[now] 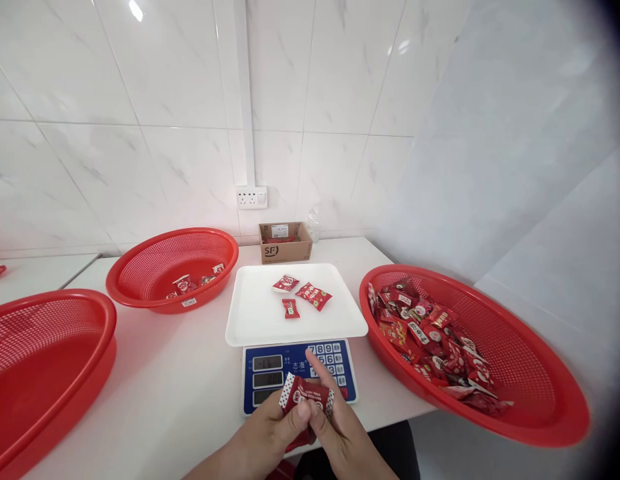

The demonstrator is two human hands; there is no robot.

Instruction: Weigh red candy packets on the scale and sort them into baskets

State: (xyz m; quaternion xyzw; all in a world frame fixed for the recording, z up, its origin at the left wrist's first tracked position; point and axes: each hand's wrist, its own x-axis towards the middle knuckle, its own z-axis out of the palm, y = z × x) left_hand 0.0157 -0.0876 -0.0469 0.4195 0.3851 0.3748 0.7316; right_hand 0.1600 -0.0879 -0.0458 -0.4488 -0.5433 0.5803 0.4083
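Both hands meet low in the middle of the head view, in front of the blue keypad of a weighing scale [300,353]. A red snack packet [306,393] with black-dotted white ends is gripped between my left hand [270,427] and my right hand [340,427], thumbs pressed on its front. Another bit of red wrapper shows beneath the thumbs, mostly hidden. My right index finger points up over the keypad. On the scale's white tray [255,320] lie three red packets: a KitKat packet [286,283], a larger packet [314,295] and a small packet [291,309].
A red basket [530,320] heaped with packets stands at right, overhanging the table edge. Another red basket [140,267] at back left holds a few packets. A third red basket [50,373] is at near left. Behind the scale stands a cardboard box [290,251] beside a clear bottle [314,223].
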